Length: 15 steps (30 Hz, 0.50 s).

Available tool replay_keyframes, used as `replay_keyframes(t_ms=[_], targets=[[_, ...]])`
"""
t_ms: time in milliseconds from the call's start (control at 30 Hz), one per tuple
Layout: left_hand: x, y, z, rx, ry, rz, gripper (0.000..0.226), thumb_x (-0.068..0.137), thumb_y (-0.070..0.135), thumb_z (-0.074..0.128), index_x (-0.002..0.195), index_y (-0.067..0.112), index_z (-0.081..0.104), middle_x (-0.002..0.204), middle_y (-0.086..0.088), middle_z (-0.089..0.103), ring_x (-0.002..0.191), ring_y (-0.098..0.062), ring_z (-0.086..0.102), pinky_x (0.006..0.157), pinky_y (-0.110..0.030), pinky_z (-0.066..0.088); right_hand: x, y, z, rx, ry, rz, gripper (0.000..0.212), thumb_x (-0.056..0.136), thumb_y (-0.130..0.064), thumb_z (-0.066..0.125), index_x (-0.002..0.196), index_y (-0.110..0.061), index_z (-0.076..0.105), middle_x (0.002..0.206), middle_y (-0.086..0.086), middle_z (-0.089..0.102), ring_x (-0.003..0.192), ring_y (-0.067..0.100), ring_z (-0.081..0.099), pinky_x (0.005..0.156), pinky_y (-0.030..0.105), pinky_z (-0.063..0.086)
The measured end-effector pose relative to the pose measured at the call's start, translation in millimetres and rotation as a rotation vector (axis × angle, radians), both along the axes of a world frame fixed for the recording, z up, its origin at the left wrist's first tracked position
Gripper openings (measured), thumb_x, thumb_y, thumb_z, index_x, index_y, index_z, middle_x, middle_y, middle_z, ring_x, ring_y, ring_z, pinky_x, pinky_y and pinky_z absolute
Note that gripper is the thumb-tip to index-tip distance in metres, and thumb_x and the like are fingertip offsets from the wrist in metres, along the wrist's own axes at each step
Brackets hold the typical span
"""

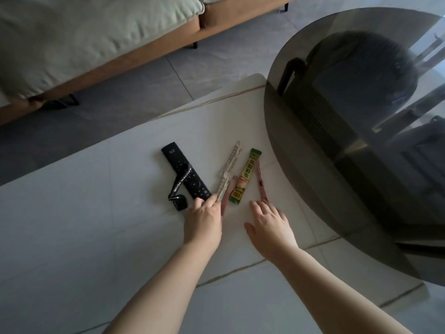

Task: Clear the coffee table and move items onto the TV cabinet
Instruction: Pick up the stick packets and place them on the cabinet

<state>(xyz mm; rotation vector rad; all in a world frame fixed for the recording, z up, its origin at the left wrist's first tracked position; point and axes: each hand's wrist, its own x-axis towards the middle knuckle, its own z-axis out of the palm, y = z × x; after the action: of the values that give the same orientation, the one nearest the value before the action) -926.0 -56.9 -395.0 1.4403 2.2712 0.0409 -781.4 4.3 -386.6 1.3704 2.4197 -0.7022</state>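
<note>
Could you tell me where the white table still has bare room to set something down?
The white table is bare left of the remote, near its lower edge, and beyond the snack sticks toward the far corner. It is crowded in the middle: remote, lanyard and sticks lie close together, with the left hand and right hand at their near ends. The glass top borders the right.

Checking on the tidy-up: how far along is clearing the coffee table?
Nothing looks moved yet. The left hand touches the white sachet beside the remote; the right hand reaches the pink stick. The green packet and keyring remain on the coffee table.
</note>
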Motion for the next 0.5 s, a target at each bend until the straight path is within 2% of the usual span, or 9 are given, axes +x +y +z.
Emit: replay_keyframes(t_ms=[67, 167, 267, 333, 400, 500], targets=[[-1.8, -8.5, 1.4, 0.021, -0.003, 0.003, 0.041, 0.093, 0.017, 0.05, 0.134, 0.021, 0.049, 0.148, 0.012, 0.039, 0.118, -0.018, 0.041, 0.098, -0.028, 0.04, 1.9, 0.4, 4.2, 0.059, 0.019, -0.006, 0.047, 0.094, -0.031, 0.044, 0.138, -0.019, 0.035, 0.139, 0.003, 0.043, 0.128, 0.025, 0.04, 0.105, 0.036, 0.033], [-6.5, -7.5, 2.9, 0.066, 0.005, 0.017, 0.035, 0.094, 0.016, 0.049, 0.128, 0.021, 0.052, 0.138, 0.008, 0.048, 0.116, -0.019, 0.043, 0.093, -0.026, 0.039, -7.3, 16.6, 7.7, 0.168, 0.08, -0.127, 0.041, 0.092, -0.022, 0.045, 0.133, -0.015, 0.04, 0.128, 0.009, 0.046, 0.113, 0.027, 0.048, 0.092, 0.037, 0.042], [-12.9, 7.1, 3.4, 0.072, -0.012, 0.075, 0.032, 0.093, 0.011, 0.048, 0.124, 0.019, 0.052, 0.128, 0.002, 0.053, 0.112, -0.021, 0.049, 0.086, -0.03, 0.044, -26.5, 37.2, 6.0, 0.119, 0.08, -0.343, 0.04, 0.092, -0.021, 0.046, 0.132, -0.016, 0.039, 0.126, 0.01, 0.046, 0.113, 0.028, 0.047, 0.086, 0.038, 0.043], [-14.9, 19.3, 2.2, 0.043, -0.039, 0.106, 0.034, 0.093, 0.012, 0.05, 0.126, 0.019, 0.049, 0.126, -0.003, 0.053, 0.109, -0.023, 0.055, 0.079, -0.033, 0.046, -36.1, 43.6, -0.8, 0.064, 0.002, -0.36, 0.037, 0.092, -0.017, 0.047, 0.127, -0.014, 0.039, 0.121, 0.011, 0.05, 0.109, 0.03, 0.051, 0.078, 0.038, 0.043], [-13.3, 29.9, -1.0, -0.031, -0.051, 0.134, 0.037, 0.092, 0.015, 0.054, 0.128, 0.019, 0.046, 0.127, -0.005, 0.05, 0.105, -0.025, 0.059, 0.072, -0.034, 0.045, -38.8, 42.9, -7.7, 0.044, -0.079, -0.332, 0.035, 0.088, -0.006, 0.048, 0.121, -0.011, 0.038, 0.111, 0.013, 0.056, 0.096, 0.033, 0.057, 0.064, 0.034, 0.041], [-7.2, 39.3, -5.5, -0.125, -0.021, 0.166, 0.037, 0.092, 0.013, 0.056, 0.126, 0.015, 0.042, 0.124, -0.008, 0.05, 0.099, -0.027, 0.062, 0.066, -0.036, 0.047, -36.6, 36.3, -12.3, -0.022, -0.07, -0.42, 0.028, 0.085, -0.006, 0.048, 0.113, -0.006, 0.041, 0.11, 0.015, 0.057, 0.094, 0.035, 0.059, 0.062, 0.033, 0.039]])
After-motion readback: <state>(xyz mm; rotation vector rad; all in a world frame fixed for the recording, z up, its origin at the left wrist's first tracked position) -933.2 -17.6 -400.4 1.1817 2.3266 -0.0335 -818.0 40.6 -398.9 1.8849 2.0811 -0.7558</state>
